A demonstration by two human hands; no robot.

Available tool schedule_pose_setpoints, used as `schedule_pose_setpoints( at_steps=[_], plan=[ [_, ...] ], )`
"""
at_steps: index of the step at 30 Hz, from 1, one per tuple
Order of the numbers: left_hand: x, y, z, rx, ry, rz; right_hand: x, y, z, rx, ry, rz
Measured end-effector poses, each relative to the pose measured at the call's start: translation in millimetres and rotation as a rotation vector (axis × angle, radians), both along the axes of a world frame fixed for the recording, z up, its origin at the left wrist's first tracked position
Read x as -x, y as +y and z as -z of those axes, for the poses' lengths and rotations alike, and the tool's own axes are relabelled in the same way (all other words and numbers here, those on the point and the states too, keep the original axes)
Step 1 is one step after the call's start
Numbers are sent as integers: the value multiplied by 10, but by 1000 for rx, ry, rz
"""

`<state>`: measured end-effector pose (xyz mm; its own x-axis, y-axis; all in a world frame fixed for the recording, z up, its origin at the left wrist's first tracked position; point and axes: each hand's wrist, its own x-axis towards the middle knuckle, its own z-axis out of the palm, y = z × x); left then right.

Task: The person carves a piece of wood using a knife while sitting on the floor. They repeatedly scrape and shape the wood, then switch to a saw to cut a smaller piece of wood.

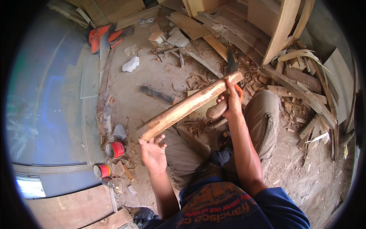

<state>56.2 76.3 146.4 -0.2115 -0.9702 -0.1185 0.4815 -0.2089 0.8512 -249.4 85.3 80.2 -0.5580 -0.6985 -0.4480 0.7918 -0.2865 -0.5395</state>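
Note:
A rough length of wood (187,107) slants across in front of me, its left end nearer and lower. My left hand (154,155) pinches that end with thumb and fingertips, the other fingers loosely curled. Near the far right end, my right hand (231,101) grips the wood, thumb along its side. A rounded wooden piece like a tool handle (217,110) sticks out of the same hand; what it belongs to is hidden. Beyond the wood a dark blade (231,63) shows, and an orange loop (239,91) is beside my right hand; I cannot tell whether they join.
A dark wood offcut (157,94) and a white lump (130,64) lie on the shaving-strewn floor. Red tins (115,149) stand by the blue-grey panel (57,114) at left. Scrap boards (297,89) pile up at right. My bent knees (263,122) flank the work.

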Motion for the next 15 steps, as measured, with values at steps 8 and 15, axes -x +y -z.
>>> schedule_pose_setpoints(
  at_steps=[8,15],
  plan=[
    [66,20,45,20,-76,26,11,-81,54,-70,-95,50],
    [49,39,72,19,-51,12,-46,-63,44,-74,-45,27]
  ],
)
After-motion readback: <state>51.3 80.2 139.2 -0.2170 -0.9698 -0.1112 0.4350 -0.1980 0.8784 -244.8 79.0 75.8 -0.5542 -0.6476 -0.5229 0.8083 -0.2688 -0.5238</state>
